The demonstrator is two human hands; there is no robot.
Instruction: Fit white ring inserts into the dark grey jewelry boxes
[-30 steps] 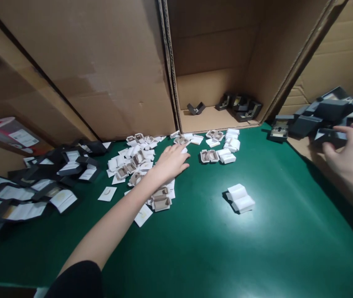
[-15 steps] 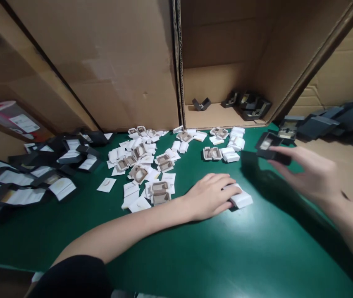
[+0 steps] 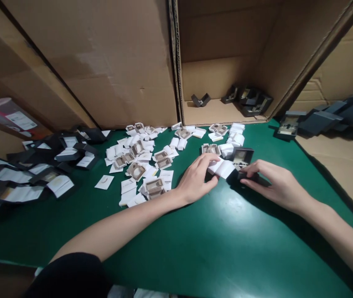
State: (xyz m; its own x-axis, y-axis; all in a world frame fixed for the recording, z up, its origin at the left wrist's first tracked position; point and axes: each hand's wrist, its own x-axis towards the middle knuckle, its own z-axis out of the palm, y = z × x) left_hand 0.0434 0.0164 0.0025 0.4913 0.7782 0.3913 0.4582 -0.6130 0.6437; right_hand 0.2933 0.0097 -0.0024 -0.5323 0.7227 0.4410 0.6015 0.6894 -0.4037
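Observation:
Near the middle of the green table, my left hand (image 3: 197,178) has its thumb and fingers closed around a small white folded card insert (image 3: 226,169). Close beside it, my right hand (image 3: 271,181) pinches a small black hinged box (image 3: 244,156) by its near side. The box's lid stands up and its pale inside shows. The lower half is partly covered by my fingers. Just behind my left hand lie more white inserts with brown hollows (image 3: 210,149).
Many white inserts and cards (image 3: 136,159) are scattered left of centre. Open black boxes with white papers (image 3: 18,178) are heaped at far left. A large cardboard carton (image 3: 220,78) with several black boxes stands behind. More black boxes (image 3: 322,120) pile at right.
My right hand has come left and down with the black box, whose lid now stands raised. My left hand has moved slightly left and up with the white insert, which is tilted up.

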